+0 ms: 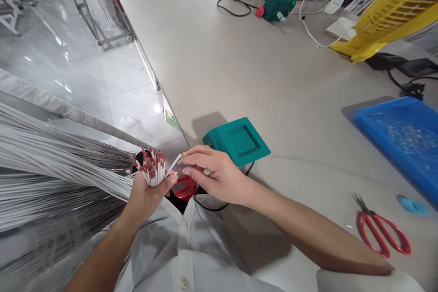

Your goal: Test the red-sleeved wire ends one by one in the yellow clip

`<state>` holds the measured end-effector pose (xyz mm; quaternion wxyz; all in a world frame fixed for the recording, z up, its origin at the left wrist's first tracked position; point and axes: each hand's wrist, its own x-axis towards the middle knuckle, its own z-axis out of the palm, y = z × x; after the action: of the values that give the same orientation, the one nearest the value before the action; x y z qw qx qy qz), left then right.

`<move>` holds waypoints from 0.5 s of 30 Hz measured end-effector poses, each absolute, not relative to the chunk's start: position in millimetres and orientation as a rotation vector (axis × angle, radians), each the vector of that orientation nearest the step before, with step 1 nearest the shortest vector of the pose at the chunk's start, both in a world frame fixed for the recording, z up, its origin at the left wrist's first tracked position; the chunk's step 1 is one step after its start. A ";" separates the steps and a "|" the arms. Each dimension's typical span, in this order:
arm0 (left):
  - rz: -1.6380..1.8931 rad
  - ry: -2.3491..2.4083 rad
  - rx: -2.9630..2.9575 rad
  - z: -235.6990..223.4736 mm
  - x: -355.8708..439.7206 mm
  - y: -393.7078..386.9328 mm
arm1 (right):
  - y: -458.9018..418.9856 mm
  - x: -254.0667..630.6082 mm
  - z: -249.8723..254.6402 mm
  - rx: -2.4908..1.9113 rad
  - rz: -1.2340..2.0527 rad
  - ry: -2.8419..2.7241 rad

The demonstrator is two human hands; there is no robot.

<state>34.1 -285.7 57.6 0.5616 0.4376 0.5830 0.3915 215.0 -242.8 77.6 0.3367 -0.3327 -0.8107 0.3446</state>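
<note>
My left hand [148,196] is closed around a thick bundle of thin white wires with red tips [153,171], its thumb lying across the front. One white wire [174,163] leans out of the bundle to the right, towards the green device. My right hand [215,171] has its fingertips at the upper end of that wire, fingers bent; the exact grip is partly hidden. Just behind my right fingers, at the table's edge, sits a green device [239,141] with a square recess on top. Its near side is covered by my hand.
Long white wires [61,155] lie across the left. On the table [219,64] are red-handled scissors [379,232], a light-blue ring [414,205], a blue tray [404,132] with small bits, a yellow fan [397,13] and another green device [278,5] with cords. A wheeled metal rack [92,23] stands beyond.
</note>
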 end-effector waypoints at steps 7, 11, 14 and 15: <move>0.891 1.366 1.141 60.0 34.9 -288.2 | -235.6 209.3 82.7 -0.889 1.051 -2.330; 0.898 1.391 1.124 63.4 38.5 -288.5 | -234.6 207.4 80.1 -0.874 1.044 -2.362; 0.947 1.414 1.105 65.7 39.3 -288.5 | -236.5 205.7 77.2 -0.887 1.015 -2.280; 0.954 1.412 1.101 65.9 38.4 -288.8 | -238.1 204.6 75.6 -0.888 1.018 -2.225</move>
<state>38.4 -288.8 65.9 0.5282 0.4608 0.5910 0.3992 204.6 -238.1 75.6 0.2662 -0.3287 -0.8239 0.3771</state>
